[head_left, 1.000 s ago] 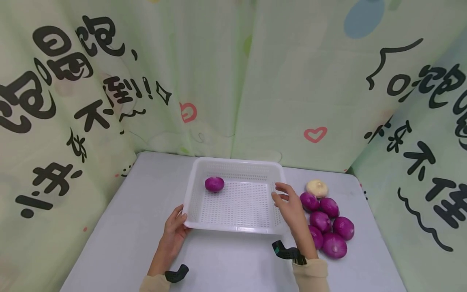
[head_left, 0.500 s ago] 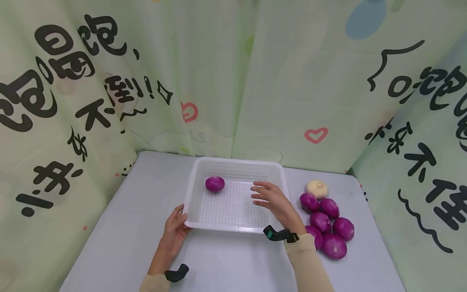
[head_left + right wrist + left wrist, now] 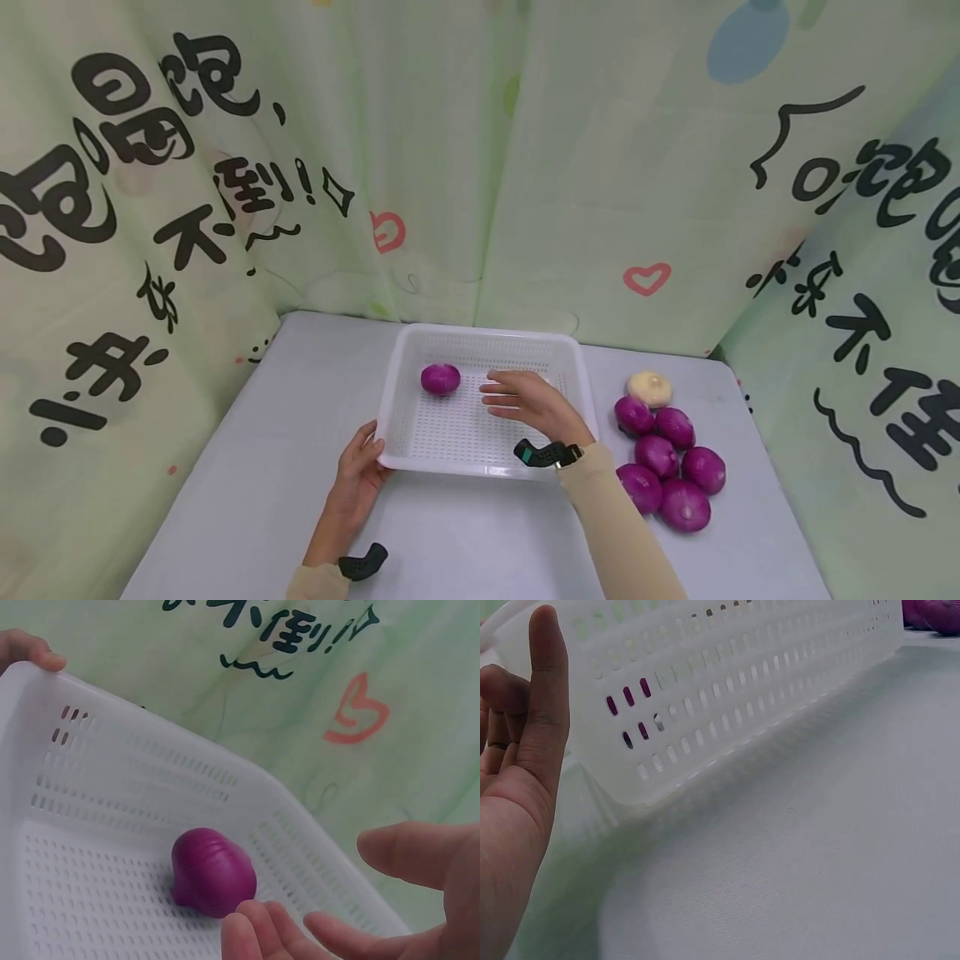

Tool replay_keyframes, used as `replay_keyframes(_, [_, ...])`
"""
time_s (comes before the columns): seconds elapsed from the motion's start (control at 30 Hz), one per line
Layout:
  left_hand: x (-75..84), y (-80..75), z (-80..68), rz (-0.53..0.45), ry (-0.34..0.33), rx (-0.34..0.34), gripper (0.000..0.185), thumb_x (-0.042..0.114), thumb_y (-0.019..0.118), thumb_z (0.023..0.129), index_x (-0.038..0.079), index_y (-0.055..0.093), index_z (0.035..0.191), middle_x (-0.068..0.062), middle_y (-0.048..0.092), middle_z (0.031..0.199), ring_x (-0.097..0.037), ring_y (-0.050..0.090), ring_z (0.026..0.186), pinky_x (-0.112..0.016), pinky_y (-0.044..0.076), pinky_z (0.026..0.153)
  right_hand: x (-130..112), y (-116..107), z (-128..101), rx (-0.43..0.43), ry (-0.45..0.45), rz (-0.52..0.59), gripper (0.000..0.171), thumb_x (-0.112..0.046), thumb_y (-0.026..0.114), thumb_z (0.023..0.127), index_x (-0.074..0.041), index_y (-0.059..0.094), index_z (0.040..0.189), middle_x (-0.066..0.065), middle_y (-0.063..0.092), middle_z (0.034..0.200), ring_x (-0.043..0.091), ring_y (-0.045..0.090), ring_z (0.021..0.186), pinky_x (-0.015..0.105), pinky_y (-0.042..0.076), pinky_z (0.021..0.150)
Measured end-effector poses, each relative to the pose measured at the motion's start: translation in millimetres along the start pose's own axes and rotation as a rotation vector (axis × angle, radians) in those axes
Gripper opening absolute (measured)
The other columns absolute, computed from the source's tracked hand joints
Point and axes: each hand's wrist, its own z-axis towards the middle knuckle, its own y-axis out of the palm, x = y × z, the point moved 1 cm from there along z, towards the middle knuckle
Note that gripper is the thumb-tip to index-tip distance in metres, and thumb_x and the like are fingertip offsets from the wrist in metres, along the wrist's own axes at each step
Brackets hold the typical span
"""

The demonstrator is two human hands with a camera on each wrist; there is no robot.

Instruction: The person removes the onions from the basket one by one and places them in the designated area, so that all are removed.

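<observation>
A white perforated plastic basket (image 3: 480,467) sits on the table, one purple onion (image 3: 440,379) lying in its left half. My left hand (image 3: 360,473) holds the basket at its front left corner, thumb at the rim. In the left wrist view, purple shows through the slots of the basket wall (image 3: 727,690). Over the basket's inside hovers my right hand (image 3: 534,403), fingers extended toward the onion, nothing between them. From the right wrist view, the thumb stands apart from the fingers, whose tips overlap the onion's (image 3: 212,871) lower edge.
To the right of the basket, several purple onions (image 3: 684,504) lie in a cluster, with a pale cream-coloured onion-like bulb (image 3: 650,388) behind them. A green curtain (image 3: 570,208) with black lettering encloses the table (image 3: 465,542) at the back and sides.
My right hand has moved left, from the basket's right rim to over its inside, nearer the onion. My left hand and the basket have stayed in place.
</observation>
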Motion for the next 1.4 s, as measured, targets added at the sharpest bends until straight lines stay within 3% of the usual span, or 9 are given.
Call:
replay_keyframes(0.13, [-1.5,0.7,1.0,0.005,-0.001,-0.002,0.043,0.017,0.050,0.109,0.014,0.041,0.151,-0.016,0.048,0.156,-0.026,0.064,0.124,-0.029,0.059,0.095,-2,5,11,0.003,0.046,0.032,0.055,-0.027,0.054,0.109,0.005,0.042,0.153,0.029,0.050,0.154,0.037,0.058,0.136,0.049,0.043,0.120])
replay_keyframes(0.33, [-0.7,0.5,1.5,0.002,0.008,-0.014,0.043,0.017,0.049,0.109,0.013,0.041,0.151,-0.011,0.052,0.154,-0.025,0.065,0.126,-0.029,0.059,0.096,-2,10,24,0.018,0.089,0.107,0.058,-0.026,0.059,0.107,0.003,0.042,0.154,0.029,0.050,0.153,0.032,0.063,0.128,0.045,0.048,0.115])
replay_keyframes(0.53, [-0.9,-0.7,0.5,0.011,0.014,-0.020,0.042,0.017,0.048,0.110,0.012,0.041,0.151,-0.011,0.053,0.154,-0.023,0.066,0.124,-0.029,0.059,0.096,2,17,39,0.010,0.124,0.151,0.059,-0.024,0.058,0.107,0.003,0.039,0.156,0.030,0.045,0.157,0.039,0.055,0.139,0.045,0.043,0.119])
replay_keyframes(0.83, [0.1,-1.0,0.2,0.003,0.033,-0.028,0.040,0.016,0.048,0.110,0.011,0.042,0.149,-0.014,0.053,0.154,-0.022,0.067,0.122,-0.028,0.059,0.093,9,29,59,0.092,0.190,0.225,0.063,-0.025,0.062,0.105,0.013,0.040,0.150,0.032,0.049,0.148,0.036,0.057,0.129,0.047,0.045,0.117])
replay_keyframes(1.1, [-1.0,0.6,-0.6,-0.004,0.027,-0.026,0.041,0.016,0.048,0.109,0.011,0.042,0.150,-0.012,0.054,0.154,-0.023,0.067,0.122,-0.029,0.059,0.094,10,36,67,0.108,0.177,0.107,0.055,-0.027,0.061,0.106,0.012,0.048,0.144,0.033,0.055,0.143,0.041,0.061,0.130,0.049,0.048,0.114])
replay_keyframes(1.4, [-0.1,0.2,-0.3,-0.003,0.021,-0.021,0.043,0.016,0.047,0.110,0.010,0.040,0.152,-0.011,0.053,0.154,-0.022,0.066,0.122,-0.029,0.059,0.095,6,47,73,0.099,0.192,0.064,0.052,-0.029,0.062,0.106,0.008,0.054,0.141,0.030,0.057,0.134,0.030,0.064,0.103,0.047,0.049,0.114])
